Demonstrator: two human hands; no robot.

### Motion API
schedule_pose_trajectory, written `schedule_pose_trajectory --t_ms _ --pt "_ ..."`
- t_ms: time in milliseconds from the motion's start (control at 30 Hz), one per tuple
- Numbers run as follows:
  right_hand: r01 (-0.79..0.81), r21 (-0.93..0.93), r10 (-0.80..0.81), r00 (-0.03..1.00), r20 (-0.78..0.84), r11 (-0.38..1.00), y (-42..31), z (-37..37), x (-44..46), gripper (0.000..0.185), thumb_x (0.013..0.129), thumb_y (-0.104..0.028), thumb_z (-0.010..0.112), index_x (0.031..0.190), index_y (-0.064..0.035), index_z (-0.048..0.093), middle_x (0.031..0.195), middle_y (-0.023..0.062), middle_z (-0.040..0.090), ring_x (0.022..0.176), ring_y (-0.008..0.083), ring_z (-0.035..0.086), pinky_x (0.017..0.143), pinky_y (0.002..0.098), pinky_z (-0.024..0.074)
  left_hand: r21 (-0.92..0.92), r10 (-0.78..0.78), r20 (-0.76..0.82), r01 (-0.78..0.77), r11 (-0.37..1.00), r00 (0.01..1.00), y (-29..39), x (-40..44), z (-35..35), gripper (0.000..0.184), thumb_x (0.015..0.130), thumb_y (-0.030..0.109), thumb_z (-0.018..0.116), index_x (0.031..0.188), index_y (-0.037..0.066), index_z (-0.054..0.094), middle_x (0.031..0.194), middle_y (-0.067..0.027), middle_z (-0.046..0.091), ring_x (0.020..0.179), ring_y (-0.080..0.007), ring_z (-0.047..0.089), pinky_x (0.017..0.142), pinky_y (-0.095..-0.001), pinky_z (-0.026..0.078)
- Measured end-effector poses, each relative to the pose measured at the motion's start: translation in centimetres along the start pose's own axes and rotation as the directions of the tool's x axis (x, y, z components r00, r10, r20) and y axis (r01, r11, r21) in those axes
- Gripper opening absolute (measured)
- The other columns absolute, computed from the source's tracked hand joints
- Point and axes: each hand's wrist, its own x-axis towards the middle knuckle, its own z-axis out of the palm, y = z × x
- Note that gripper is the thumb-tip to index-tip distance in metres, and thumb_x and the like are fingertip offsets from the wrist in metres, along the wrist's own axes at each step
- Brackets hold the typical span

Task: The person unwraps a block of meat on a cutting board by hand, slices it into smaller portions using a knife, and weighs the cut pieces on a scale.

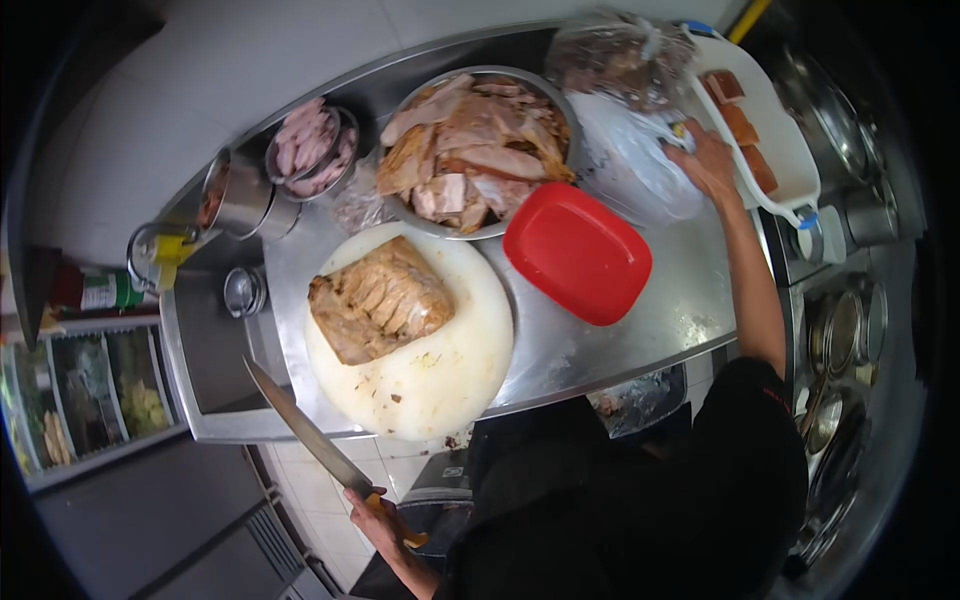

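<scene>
My left hand (378,522) is closed around the orange handle of a long knife (308,428). The blade points up and left, off the front edge of the counter. My right hand (706,160) reaches to the back right, its fingers closed on a white plastic bag (640,150). On a round white cutting board (470,350) lies a block of cooked meat (382,300), with small scraps in front of it. A red plastic tray (578,255) rests to the right of the board. Behind them stands a large metal bowl (573,150) heaped with pieces of meat.
A clear bag of meat (620,65) sits at the back, beside a white container (795,150) holding brown-orange blocks. Small bowls of pink meat (305,140) and a metal pot (240,195) stand back left. A sink (220,370) is left of the board; pans (835,330) line the right.
</scene>
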Motion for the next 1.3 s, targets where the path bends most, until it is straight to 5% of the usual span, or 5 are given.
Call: schedule_pose_trajectory --t_ms 433,633,700,900,1300 --pt "-0.060 0.097 0.063 0.998 -0.022 0.993 2.8 0.1 -3.7 0.053 0.093 -0.053 0.054 0.126 -0.0121 0.062 0.118 0.0287 0.064 0.118 0.0470 0.055 0.102 0.0488 0.0406 -0.033 -0.168 0.072 0.171 0.985 0.983 -0.9 -0.6 -0.5 0.074 0.101 0.064 0.035 0.081 -0.001 0.064 0.052 0.0005 0.045 0.041 -0.0097 0.041 0.040 -0.0266 0.028" --pt "0.681 0.233 -0.496 0.688 -0.530 0.695 -18.1 -3.8 -12.2 0.054 0.078 -0.025 0.083 0.123 -0.0052 0.062 0.124 0.0188 0.061 0.124 0.0351 0.050 0.107 0.0444 0.0373 -0.048 -0.186 0.154 0.196 0.979 0.970 -1.4 0.3 -1.4 0.070 0.100 0.063 0.039 0.085 -0.002 0.064 0.054 0.0011 0.044 0.040 -0.0087 0.038 0.039 -0.0267 0.027" --pt "0.812 0.493 -0.801 0.505 -0.322 0.313 -27.2 -5.5 -16.5 0.070 0.069 -0.028 0.086 0.130 -0.0063 0.058 0.133 0.0213 0.055 0.128 0.0375 0.048 0.111 0.0449 0.0354 -0.042 -0.167 0.195 0.178 0.983 0.967 -1.4 0.6 -2.0 0.069 0.100 0.061 0.042 0.084 -0.002 0.065 0.053 0.0006 0.044 0.040 -0.0091 0.039 0.039 -0.0273 0.027" --pt "0.706 0.557 -0.889 0.248 0.384 0.438 -44.0 3.3 -16.6 0.113 0.052 -0.035 0.093 0.145 -0.0005 0.040 0.144 0.0226 0.048 0.132 0.0359 0.049 0.111 0.0393 0.0385 0.200 -0.058 0.238 0.009 0.980 0.970 -6.1 3.1 -4.7 0.080 0.100 0.063 0.036 0.083 -0.008 0.070 0.057 -0.0132 0.059 0.060 -0.0244 0.061 0.064 -0.0377 0.048" --pt "0.694 0.374 -0.774 0.441 0.455 0.615 -37.5 4.1 -29.1 0.128 0.043 -0.048 0.092 0.147 -0.0020 0.036 0.143 0.0254 0.045 0.133 0.0379 0.043 0.113 0.0426 0.0329 0.207 -0.003 0.417 -0.092 0.974 0.909 -10.5 5.3 -9.1 0.082 0.100 0.062 0.033 0.089 -0.009 0.072 0.075 -0.0241 0.068 0.076 -0.0343 0.066 0.076 -0.0426 0.049"
